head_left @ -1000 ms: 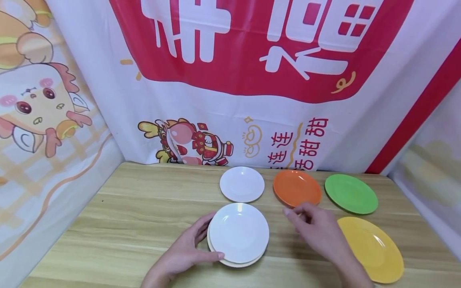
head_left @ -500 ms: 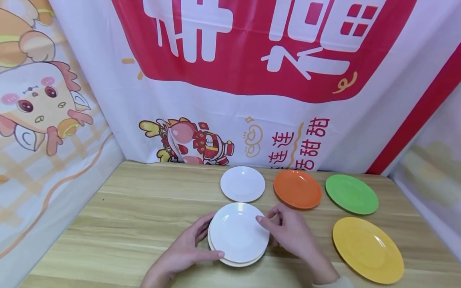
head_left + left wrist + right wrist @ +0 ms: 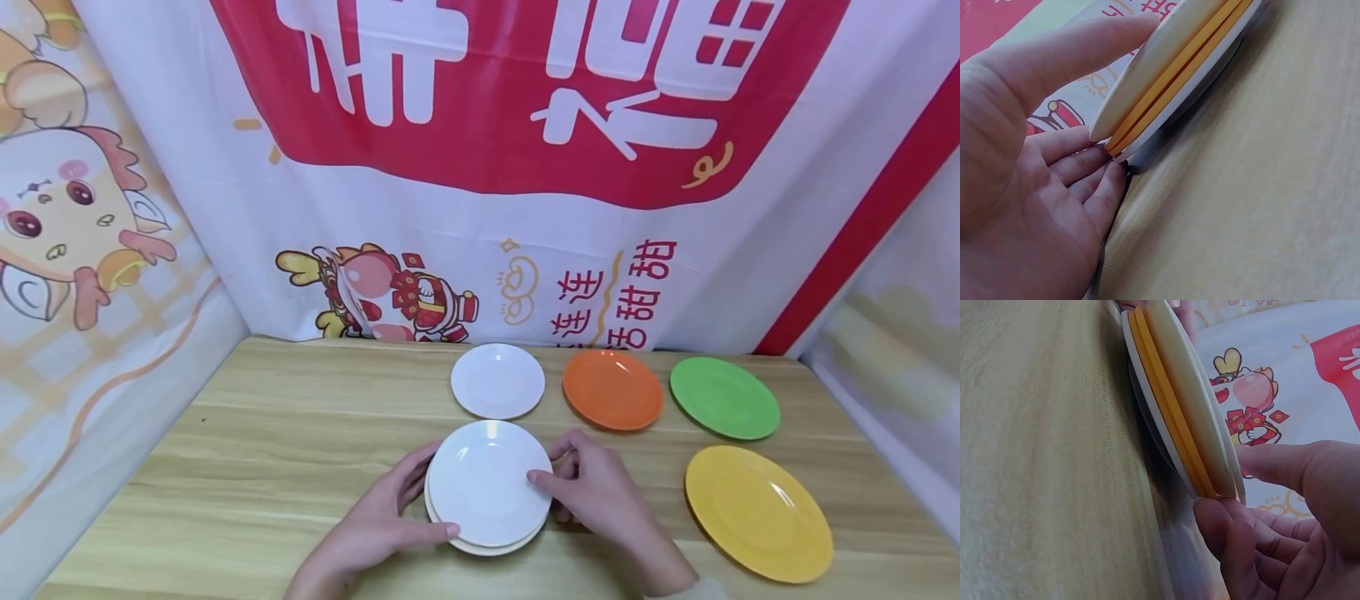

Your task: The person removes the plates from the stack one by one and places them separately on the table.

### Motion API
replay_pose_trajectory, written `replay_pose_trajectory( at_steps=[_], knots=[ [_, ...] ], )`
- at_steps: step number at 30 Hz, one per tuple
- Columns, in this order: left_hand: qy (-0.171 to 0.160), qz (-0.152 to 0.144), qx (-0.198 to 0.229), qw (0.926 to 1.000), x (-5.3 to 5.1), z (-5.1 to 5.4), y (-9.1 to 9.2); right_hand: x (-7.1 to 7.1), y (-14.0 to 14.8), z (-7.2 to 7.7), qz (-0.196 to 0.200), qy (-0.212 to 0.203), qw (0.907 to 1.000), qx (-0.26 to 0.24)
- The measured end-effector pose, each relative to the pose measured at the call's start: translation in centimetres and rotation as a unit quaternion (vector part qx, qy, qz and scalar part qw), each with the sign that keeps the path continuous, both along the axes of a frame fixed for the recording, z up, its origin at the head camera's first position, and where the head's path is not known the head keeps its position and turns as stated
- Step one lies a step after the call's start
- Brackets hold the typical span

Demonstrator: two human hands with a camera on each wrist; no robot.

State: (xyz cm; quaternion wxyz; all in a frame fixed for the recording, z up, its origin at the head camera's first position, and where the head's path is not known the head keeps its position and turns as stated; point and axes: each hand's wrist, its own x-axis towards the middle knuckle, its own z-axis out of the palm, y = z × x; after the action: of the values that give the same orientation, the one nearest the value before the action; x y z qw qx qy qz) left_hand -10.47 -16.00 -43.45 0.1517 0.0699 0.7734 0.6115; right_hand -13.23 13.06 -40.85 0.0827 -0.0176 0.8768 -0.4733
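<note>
A stack of plates stands on the wooden table, topped by a white plate (image 3: 491,483). A cream plate (image 3: 487,550) shows just below it in the head view. The wrist views show two yellow-orange plates (image 3: 1175,81) and a white plate (image 3: 1194,87) lower down. My left hand (image 3: 382,517) holds the stack's left side, thumb over the rim and fingers against the edge. At the right rim, my right hand (image 3: 596,487) pinches the top white plate, thumb on its face. Its fingertips (image 3: 1213,522) touch the edge of the stack.
Behind the stack lies another white plate (image 3: 498,381). An orange plate (image 3: 612,389) and a green plate (image 3: 724,397) lie to its right, with a yellow plate (image 3: 759,514) nearer the front. A printed cloth (image 3: 360,200) hangs along the table's back edge.
My right hand has come left from near the orange plate to the right rim of the stack, taking hold of the top white plate there. My left hand stays on the stack.
</note>
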Motion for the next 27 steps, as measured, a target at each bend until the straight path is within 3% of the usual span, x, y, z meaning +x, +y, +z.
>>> replay_pose_trajectory(
  at_steps=[27],
  knots=[
    [-0.005,0.004,0.004,1.0,-0.01,0.05,0.0,-0.32,0.63,-0.91,0.02,-0.022,0.9991,-0.03]
  ],
)
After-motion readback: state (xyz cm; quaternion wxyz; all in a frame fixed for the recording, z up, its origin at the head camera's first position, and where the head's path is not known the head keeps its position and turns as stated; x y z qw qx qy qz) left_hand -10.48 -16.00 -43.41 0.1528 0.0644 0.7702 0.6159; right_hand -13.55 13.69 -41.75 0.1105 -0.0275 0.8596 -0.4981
